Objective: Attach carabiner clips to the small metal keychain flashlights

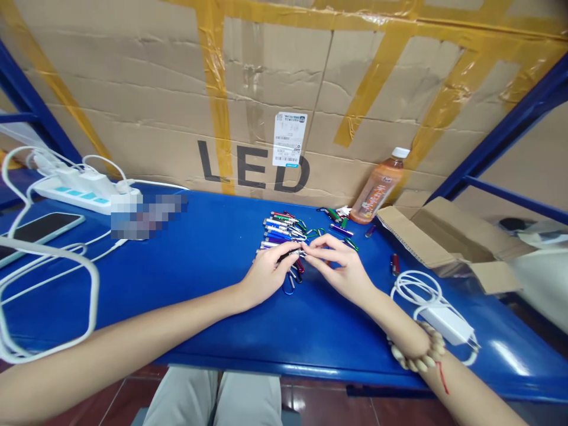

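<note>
My left hand (269,273) is closed on a small black keychain flashlight (290,254) with a silvery end. At that end, my right hand (339,266) pinches with thumb and fingertips, which partly hide the small end piece. Just beyond and under my hands lies a row of similar slim flashlights (277,226) in red, green, blue and purple, with coloured carabiner clips (316,233) to their right. A few blue and red clips (289,289) stick out below my fingers.
Loose flashlights (341,229) lie near a drink bottle (377,188); a red one (394,264) is by an open carton (426,231). A white adapter (446,321) with coiled cable is at right. A power strip (75,192), phone (44,229) and cables fill the left. A large cardboard box (168,89) stands behind.
</note>
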